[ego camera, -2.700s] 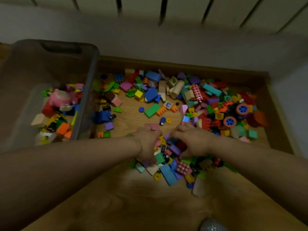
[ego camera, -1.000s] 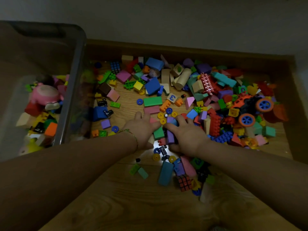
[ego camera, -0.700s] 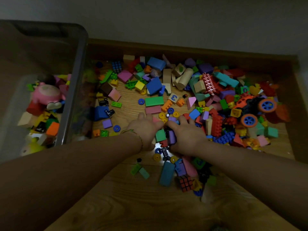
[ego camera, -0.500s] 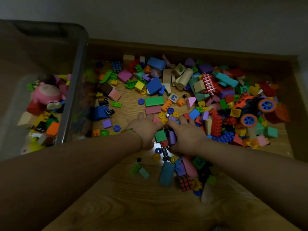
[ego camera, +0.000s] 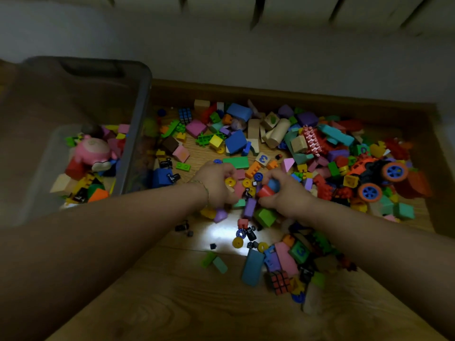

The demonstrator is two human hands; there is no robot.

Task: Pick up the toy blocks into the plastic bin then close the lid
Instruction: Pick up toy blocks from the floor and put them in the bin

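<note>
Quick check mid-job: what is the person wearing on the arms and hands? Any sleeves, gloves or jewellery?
The left forearm and right forearm are bare to the frame edge, with no sleeves in view. A thin gold-coloured bracelet circles the wrist of the left hand. The right hand has no glove, watch or band. The light is too dim to make out any rings.

The picture was dim overall, lit mainly by one white patch of glare on the pale wood-grain surface (ego camera: 219, 236) at the lower middle of the frame, while the bare forearms (ego camera: 110, 237) in the lower corners fell into deep shadow. The small multicoloured plastic and foam toy blocks (ego camera: 236, 141) at the centre were fairly sharp. The translucent grey plastic bin (ego camera: 138, 114) at the upper left was smeared and soft, and wide-angle distortion bowed the brown wooden border (ego camera: 270, 94) toward the darkened edges.
</note>
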